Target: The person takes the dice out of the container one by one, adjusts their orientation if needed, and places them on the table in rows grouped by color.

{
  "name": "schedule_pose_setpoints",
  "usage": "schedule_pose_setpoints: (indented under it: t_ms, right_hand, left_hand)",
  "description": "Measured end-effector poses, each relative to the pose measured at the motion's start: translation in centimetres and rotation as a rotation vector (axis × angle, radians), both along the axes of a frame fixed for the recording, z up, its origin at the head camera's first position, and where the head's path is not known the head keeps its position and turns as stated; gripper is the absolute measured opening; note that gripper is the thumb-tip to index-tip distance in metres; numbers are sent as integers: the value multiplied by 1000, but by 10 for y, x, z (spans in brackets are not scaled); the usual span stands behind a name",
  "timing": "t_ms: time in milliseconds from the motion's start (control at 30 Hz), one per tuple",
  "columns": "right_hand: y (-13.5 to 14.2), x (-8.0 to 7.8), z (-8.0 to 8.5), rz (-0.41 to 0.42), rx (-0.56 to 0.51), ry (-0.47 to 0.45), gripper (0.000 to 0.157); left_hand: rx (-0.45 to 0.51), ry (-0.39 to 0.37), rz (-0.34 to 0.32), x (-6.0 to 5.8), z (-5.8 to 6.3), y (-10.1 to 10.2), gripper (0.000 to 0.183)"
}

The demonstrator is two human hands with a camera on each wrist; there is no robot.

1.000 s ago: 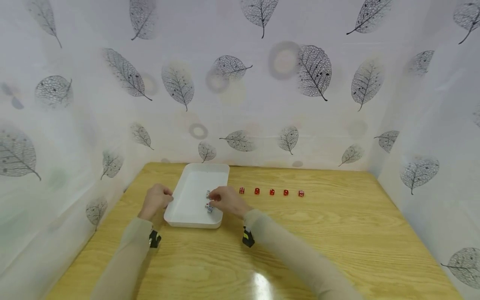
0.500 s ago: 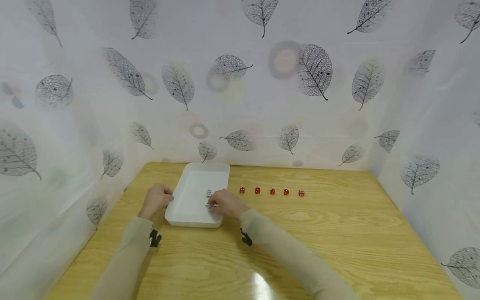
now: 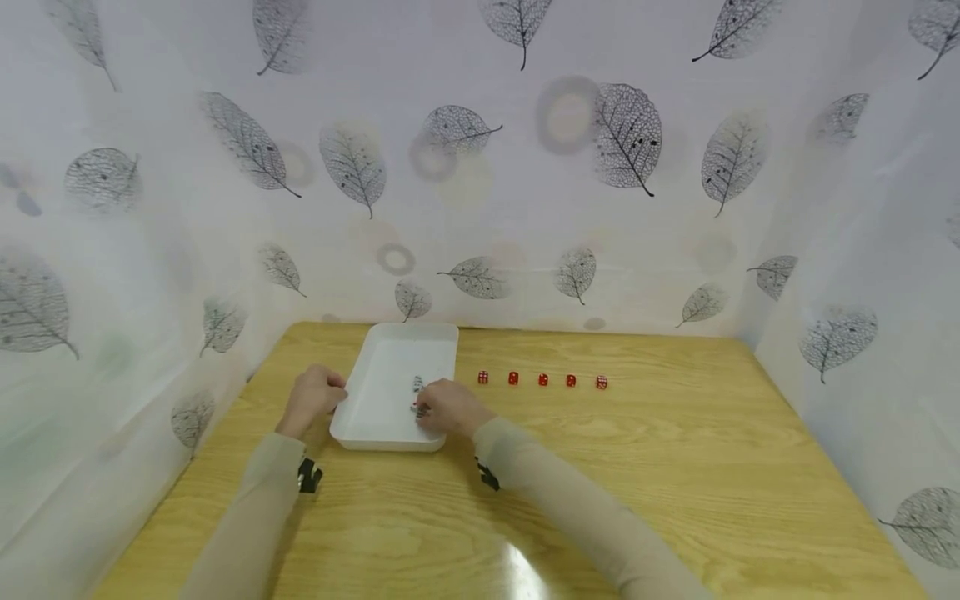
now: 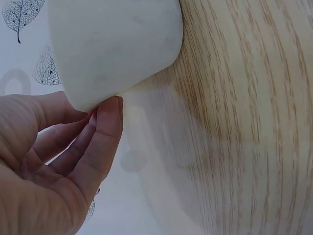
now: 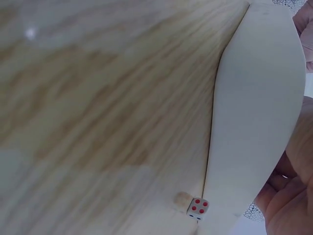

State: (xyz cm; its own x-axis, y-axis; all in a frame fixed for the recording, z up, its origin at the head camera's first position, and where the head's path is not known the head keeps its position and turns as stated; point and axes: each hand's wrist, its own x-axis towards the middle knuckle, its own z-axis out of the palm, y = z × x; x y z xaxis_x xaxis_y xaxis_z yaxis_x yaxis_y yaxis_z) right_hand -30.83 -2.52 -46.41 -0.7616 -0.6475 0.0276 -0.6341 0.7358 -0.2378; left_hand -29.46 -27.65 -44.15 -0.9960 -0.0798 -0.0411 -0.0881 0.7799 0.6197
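A white tray [image 3: 390,358] lies on the table. At its left rim is my left hand [image 3: 311,402], whose thumb and fingers pinch the edge, as the left wrist view shows. My right hand [image 3: 452,407] reaches over the right wall, fingers bent down among small white dice [image 3: 417,383] inside the tray. Its fingertips are hidden, so whether they grip a die cannot be told. In the right wrist view, a white die [image 5: 198,208] with red and blue pips stands on the table against the tray's outer wall.
Several red dice [image 3: 543,379] form a spaced row on the wooden table [image 3: 675,467], right of the tray. A white leaf-patterned sheet [image 3: 480,183] stands around the back and sides.
My right hand has moved slightly toward me, from the farther white dice to the nearer ones in the tray. The left hand stays on the rim.
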Motion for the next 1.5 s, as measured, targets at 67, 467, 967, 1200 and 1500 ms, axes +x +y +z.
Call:
schedule_pose_setpoints:
  t_ms: [67,467,967,1200,1500]
  right_hand:
    - [-1,1,0,-4,-11,-16,22]
    - [-6,5,-3,9,-88,-134,27]
    - [-7,2,-1,38,-54,-148,9]
    - [-4,0,1,75,-114,-148,18]
    - [5,0,0,118,-253,-125,19]
  left_hand:
    - [1,3,0,0,0,-1,19]
    - [-23,-8,-20,-1,0,-5,23]
    - [-15,-12,5,0,-1,-5,23]
    - [-13,-8,15,1,-2,-4,24]
    - [-15,-3,21,1,-1,-4,24]
